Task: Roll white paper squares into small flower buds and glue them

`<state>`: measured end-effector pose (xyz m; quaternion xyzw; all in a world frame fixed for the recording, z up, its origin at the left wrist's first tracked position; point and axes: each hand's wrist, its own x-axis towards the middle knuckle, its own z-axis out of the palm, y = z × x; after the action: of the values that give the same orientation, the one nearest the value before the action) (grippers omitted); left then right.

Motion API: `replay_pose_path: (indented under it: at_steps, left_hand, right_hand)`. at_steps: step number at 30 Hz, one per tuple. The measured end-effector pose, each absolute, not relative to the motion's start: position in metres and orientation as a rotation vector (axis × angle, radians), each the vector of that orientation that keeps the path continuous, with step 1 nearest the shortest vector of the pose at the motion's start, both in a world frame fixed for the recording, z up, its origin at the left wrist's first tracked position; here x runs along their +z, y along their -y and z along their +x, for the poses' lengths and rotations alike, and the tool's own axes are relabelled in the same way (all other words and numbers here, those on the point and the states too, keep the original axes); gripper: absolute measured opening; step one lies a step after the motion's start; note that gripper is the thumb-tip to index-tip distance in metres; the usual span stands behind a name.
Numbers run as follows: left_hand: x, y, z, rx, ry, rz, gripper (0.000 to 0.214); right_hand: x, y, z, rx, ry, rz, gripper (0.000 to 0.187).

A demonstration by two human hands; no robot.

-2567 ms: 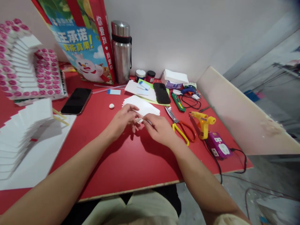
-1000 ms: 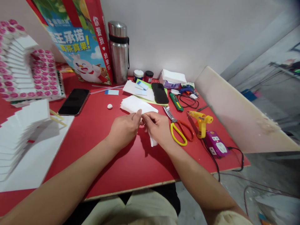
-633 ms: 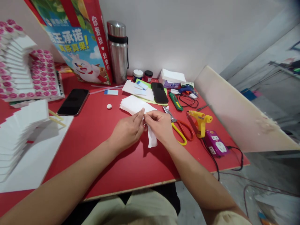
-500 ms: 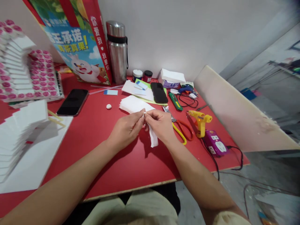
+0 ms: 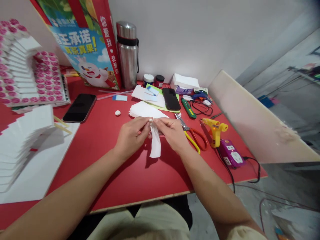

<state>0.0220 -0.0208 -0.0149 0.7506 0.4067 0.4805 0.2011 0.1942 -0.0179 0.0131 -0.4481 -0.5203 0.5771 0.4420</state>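
Observation:
A white paper strip [image 5: 155, 145] hangs down between my hands, its top end bunched at my fingertips. My left hand [image 5: 131, 135] pinches that top end from the left. From the right, my right hand [image 5: 171, 131] closes on the same end with thumb and forefinger. Just behind the hands lies a stack of white paper sheets [image 5: 145, 110]. A small white rolled piece [image 5: 117, 113] rests on the table to the left of them. Scissors [image 5: 191, 136] with red and yellow handles lie close to my right hand.
On the red table [image 5: 112, 180] at right are a yellow glue gun [image 5: 215, 130], a purple power socket [image 5: 232, 155] and a green cutter [image 5: 188, 108]. Two phones, a steel flask [image 5: 127, 55] and a printed bag [image 5: 87, 46] stand or lie behind. White fanned model pieces [image 5: 27, 140] occupy the left.
The strip's hanging end has swung left and now faces me more broadly between my hands. My fingers have shifted slightly on its top. The camera view has moved a little.

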Motion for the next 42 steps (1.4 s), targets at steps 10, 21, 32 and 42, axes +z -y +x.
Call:
replay_pose_path:
  at_steps: [10,21,32,42]
  left_hand:
    - [-0.009,0.015,0.021,1.394,-1.057,1.821,0.018]
    - [-0.009,0.016,0.02,1.321,-1.181,1.733,0.019]
    - [-0.011,0.018,0.02,1.29,-1.231,1.837,0.021]
    - [-0.013,0.017,0.02,1.302,-1.18,1.831,0.021]
  right_hand:
    - [0.01,0.006,0.199,2.257,0.668,-0.863,0.018]
    - [0.006,0.012,0.193,1.807,1.009,-1.006,0.042]
    - [0.01,0.013,0.192,1.662,1.009,-1.096,0.035]
    - [0.009,0.009,0.197,1.864,0.898,-1.056,0.036]
